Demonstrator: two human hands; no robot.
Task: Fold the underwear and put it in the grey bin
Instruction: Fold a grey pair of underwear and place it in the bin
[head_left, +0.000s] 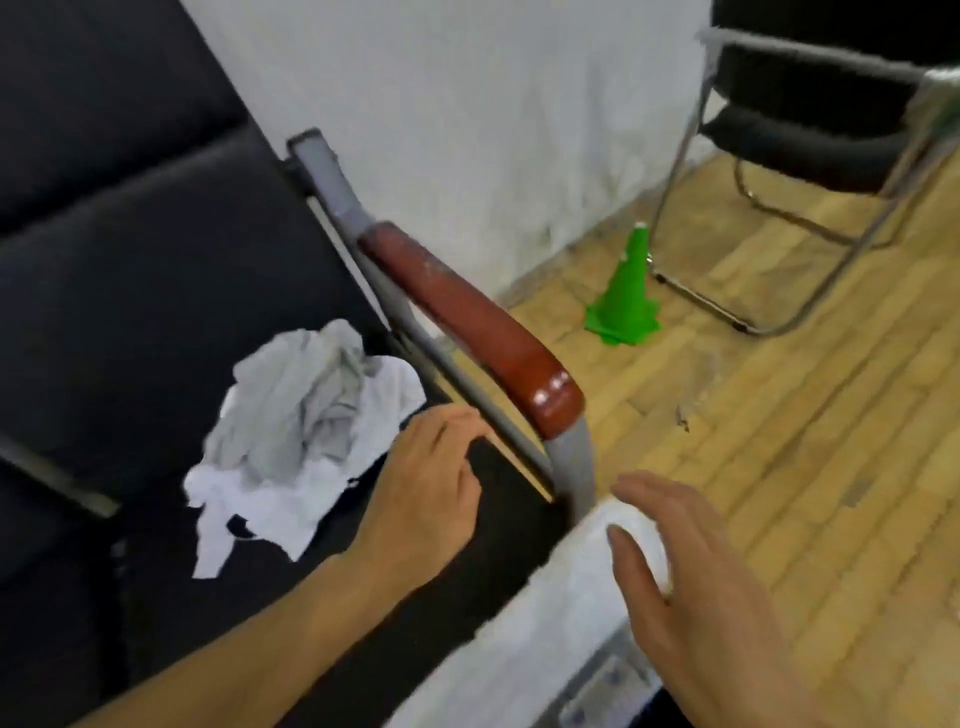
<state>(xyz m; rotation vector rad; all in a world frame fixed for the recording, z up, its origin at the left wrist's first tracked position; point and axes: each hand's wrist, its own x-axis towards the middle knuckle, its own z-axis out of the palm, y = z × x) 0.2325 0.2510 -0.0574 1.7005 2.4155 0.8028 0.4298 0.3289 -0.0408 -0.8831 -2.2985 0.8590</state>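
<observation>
A crumpled pile of white and grey underwear lies on the black seat of a chair. My left hand hovers just right of the pile, fingers relaxed and empty, pointing toward the armrest. My right hand is spread flat, its fingers over a blurred white piece of fabric at the lower middle. Whether it touches the fabric is unclear. Below that fabric shows a bit of grey plastic; I cannot tell if it is the bin.
A red-brown wooden armrest on a grey metal frame stands between the seat and the wooden floor. On the floor are a green cone and a black chair with a chrome frame. White cloth hangs behind.
</observation>
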